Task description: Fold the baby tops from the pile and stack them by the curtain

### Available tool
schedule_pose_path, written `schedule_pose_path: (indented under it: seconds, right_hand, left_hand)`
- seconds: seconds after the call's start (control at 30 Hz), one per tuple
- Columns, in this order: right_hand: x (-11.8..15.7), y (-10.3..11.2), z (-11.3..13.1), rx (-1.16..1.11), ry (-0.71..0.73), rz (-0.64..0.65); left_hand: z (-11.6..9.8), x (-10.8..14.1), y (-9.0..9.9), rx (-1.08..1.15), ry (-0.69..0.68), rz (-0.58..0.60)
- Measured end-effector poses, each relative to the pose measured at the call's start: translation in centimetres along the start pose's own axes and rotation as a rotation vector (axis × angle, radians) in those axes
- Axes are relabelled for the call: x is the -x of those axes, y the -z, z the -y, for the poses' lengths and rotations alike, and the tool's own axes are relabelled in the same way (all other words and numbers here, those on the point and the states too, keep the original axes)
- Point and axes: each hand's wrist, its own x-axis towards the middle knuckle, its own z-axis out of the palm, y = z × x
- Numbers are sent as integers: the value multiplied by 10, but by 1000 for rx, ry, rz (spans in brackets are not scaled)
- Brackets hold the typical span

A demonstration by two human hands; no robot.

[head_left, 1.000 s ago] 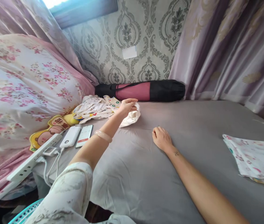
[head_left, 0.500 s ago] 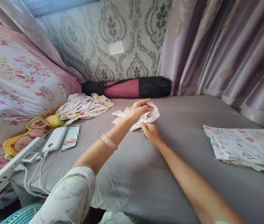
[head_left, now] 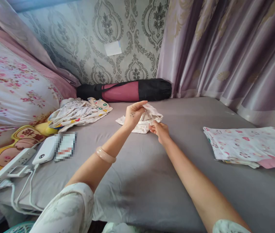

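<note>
Right hand, fingers curled, now at the white cloth.

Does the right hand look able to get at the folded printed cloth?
Probably yes: flat grey sheet lies between the right hand and the folded printed cloth, though it would likely have to release the white cloth first.

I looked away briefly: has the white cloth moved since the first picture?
Yes: the white cloth has shifted right, its right edge now past the pink section of the pink-and-black bag.
</note>
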Motion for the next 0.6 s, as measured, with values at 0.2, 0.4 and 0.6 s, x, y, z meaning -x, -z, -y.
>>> schedule_pose_path:
  seconds: [0.2,0.4,0.6]
  right_hand:
    - [-6,7,22,31,137,103]
    - [6,18,57,69,189,236]
    - [10,36,76,45,101,360]
  left_hand:
    - [8,-7,35,-139,-41,-248]
    - [12,3,59,-375,-114,-355]
    - [14,15,61,-59,62,-101]
